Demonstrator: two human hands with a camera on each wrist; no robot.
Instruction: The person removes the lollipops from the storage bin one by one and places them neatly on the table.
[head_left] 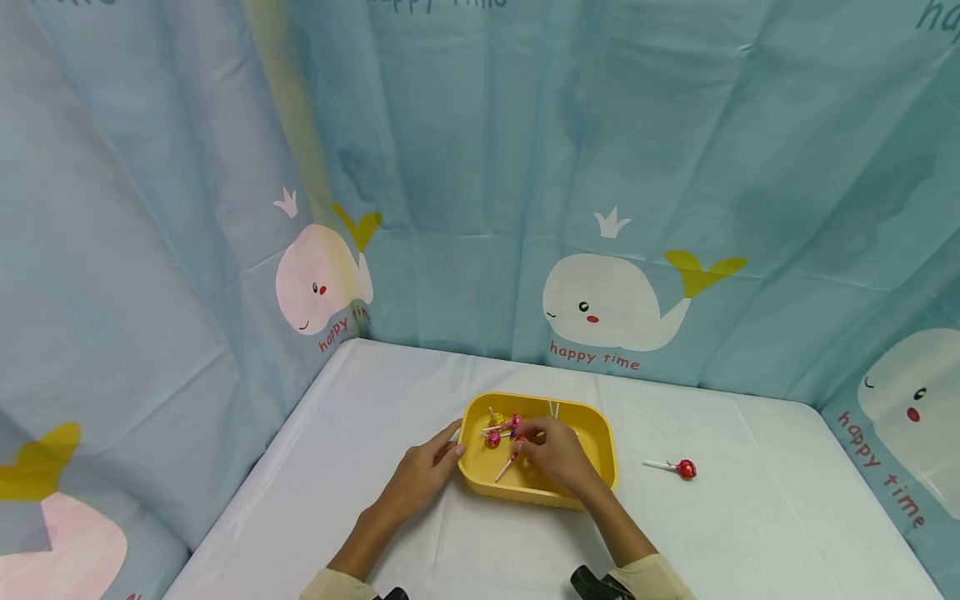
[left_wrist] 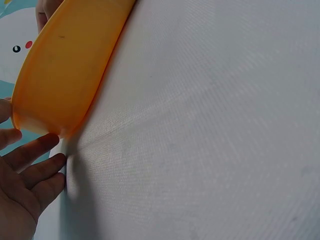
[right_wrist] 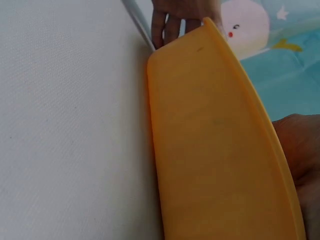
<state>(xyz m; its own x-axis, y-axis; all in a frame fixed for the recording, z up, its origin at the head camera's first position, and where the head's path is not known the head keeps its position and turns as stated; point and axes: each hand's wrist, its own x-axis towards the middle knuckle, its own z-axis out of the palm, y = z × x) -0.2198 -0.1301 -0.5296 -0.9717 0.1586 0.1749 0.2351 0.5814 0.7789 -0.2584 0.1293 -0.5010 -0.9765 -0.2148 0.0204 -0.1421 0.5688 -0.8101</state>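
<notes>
Lollipops (head_left: 492, 438) lie inside the yellow tray (head_left: 517, 493); left hand (head_left: 423, 477), fingers extended, touches its side; right hand (head_left: 557, 454) inside, grip unclear; curtain (head_left: 457, 283) behind reads "happy time".

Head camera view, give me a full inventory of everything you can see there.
Tray: one, yellow, on the table
Lollipops in tray: at least four, pink, red and yellow, mostly toward its left; some hidden
Loose lollipop: one, red with white stick, on the table right of the tray
Table: one, white-covered, below the tray
Curtain: count unclear, blue, behind and beside the table
Whale prints: four, white or pale pink with some yellow tails, on the curtain
Crown prints: two, white, above two whales
Lettering: several, red or bluish, on the curtain
Sleeves: two, beige, bottom edge
Black wrist gear: two pieces, bottom edge
Hands: two, left touching the tray's left end, right over its inside
</notes>
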